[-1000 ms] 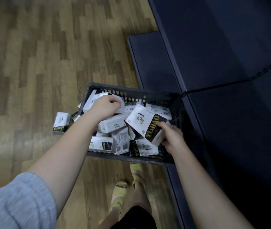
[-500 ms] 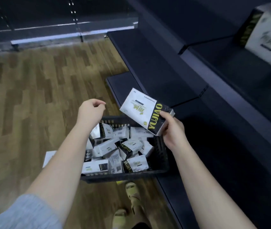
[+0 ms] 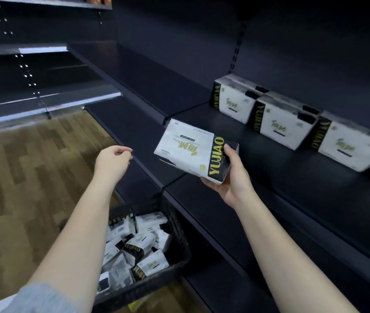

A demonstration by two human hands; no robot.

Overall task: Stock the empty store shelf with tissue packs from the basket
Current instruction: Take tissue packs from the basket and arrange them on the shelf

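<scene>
Dark shelving [image 3: 147, 86] runs along our right, wood floor [image 3: 21, 177] on the left, basket [image 3: 179, 247] down by our feet against the bottom shelf.

Status as we read it: early in the job. We count three packs [image 3: 278, 119] standing in a row on the middle shelf [image 3: 269, 154], touching side to side, plus the edge of another at the far right frame edge. Left of that row the same shelf is bare, and the shelves above and below show nothing on them in view.

Our right hand [image 3: 231, 177] is clamped on one pack [image 3: 193, 150], thumb on the black band, fingers under the far side. That pack is in the air, tilted, in front of the middle shelf's edge and left of the row, not touching the shelf or the other packs.

Our left hand [image 3: 114, 161] holds nothing, fingers loosely curled with the tips apart, hanging in the air above the basket.

Basket is still well loaded: a jumbled pile of packs [image 3: 138, 247], no order, some face up, some on edge. Exact count not readable.

So: a few placed, one in transit, most left. Next slot looks like just left of the leftmost standing pack, to be stood upright with the band matching the row.
</scene>
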